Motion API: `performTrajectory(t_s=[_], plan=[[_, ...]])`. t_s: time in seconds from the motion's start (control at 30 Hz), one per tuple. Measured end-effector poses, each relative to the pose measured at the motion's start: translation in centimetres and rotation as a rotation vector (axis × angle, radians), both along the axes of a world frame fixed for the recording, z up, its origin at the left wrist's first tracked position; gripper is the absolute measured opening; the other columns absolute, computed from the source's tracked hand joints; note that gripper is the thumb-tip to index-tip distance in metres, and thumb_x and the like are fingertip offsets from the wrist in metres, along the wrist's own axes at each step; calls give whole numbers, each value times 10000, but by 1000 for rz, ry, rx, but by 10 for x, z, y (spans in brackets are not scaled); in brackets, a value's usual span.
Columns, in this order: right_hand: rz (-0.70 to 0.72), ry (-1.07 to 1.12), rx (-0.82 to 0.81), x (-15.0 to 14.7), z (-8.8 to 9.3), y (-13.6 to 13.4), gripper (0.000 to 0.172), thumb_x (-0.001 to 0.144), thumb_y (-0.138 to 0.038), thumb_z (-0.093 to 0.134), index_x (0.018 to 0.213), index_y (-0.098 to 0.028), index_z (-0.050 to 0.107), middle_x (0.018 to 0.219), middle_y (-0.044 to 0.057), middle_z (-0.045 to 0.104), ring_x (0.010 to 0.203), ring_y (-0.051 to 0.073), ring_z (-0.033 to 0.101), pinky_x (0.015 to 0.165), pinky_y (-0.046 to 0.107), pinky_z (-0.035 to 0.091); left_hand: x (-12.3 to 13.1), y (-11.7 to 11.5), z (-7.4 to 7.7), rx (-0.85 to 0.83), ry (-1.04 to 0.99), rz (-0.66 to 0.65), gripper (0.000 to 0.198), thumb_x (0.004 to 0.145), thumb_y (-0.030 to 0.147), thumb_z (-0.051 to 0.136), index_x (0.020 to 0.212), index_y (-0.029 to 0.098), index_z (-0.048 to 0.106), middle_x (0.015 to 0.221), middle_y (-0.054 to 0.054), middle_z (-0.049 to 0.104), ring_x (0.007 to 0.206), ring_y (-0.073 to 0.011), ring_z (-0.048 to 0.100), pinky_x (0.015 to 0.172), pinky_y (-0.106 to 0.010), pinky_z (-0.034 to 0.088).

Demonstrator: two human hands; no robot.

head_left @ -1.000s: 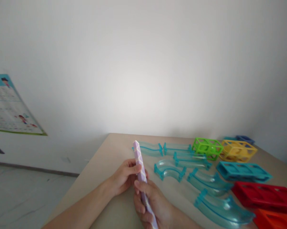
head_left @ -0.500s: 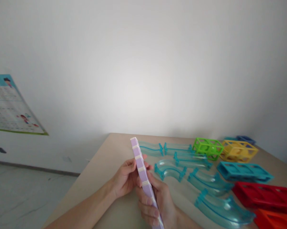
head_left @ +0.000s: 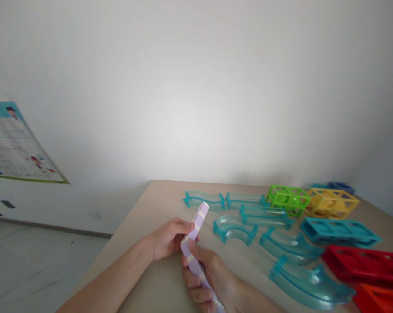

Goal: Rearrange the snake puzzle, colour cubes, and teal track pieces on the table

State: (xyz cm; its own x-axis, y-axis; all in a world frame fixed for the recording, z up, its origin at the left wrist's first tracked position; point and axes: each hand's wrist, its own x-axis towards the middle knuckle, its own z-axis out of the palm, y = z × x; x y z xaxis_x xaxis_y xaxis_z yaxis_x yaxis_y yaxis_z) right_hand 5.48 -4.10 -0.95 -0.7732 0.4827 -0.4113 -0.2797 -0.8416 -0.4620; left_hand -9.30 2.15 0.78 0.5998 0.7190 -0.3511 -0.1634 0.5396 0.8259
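Note:
A lilac segmented strip (head_left: 193, 261) with pale bands across it is held upright and leaning between both hands, bent at a joint partway up. My left hand (head_left: 169, 238) pinches its upper part, thumb on the near side, the other fingers partly hidden behind it. Lower down, the fingers of my right hand (head_left: 212, 271) are wrapped round the strip. Its bottom end runs out of view. Just right of the hands lies a clear teal curved track piece (head_left: 235, 226).
More clear teal track pieces (head_left: 310, 282) are spread over the beige table (head_left: 153, 204). Along the right stand open-frame blocks: green (head_left: 287, 200), yellow (head_left: 331, 203), teal (head_left: 340, 232), red (head_left: 366, 265) and orange (head_left: 382, 300). A white wall (head_left: 196, 108) rises behind the table.
The strip was nearly straight and leaned left; now its upper part is bent over to the right. Its top end is lower, and my left hand has moved slightly left.

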Motion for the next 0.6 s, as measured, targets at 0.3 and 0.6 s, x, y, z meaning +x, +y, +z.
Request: performTrajectory(t_s=[0.3,0.6], plan=[[119,108,79,4,-6,-2,492,889,-588,368,770,-168,594,474,-46,473,277,69,362,253,170,290,-13,-1,13,-28,54,-12,292,574,327,802,569,66,671,544,-63,641,460,-106,540,466,-206,397],[44,-248,156,-1,1,-2,409,867,-498,417,724,-159,594,419,-49,462,225,83,349,185,180,283,-10,-1,4,25,220,-85,334,567,320,825,498,99,585,441,10,524,398,-80,421,410,-213,287]])
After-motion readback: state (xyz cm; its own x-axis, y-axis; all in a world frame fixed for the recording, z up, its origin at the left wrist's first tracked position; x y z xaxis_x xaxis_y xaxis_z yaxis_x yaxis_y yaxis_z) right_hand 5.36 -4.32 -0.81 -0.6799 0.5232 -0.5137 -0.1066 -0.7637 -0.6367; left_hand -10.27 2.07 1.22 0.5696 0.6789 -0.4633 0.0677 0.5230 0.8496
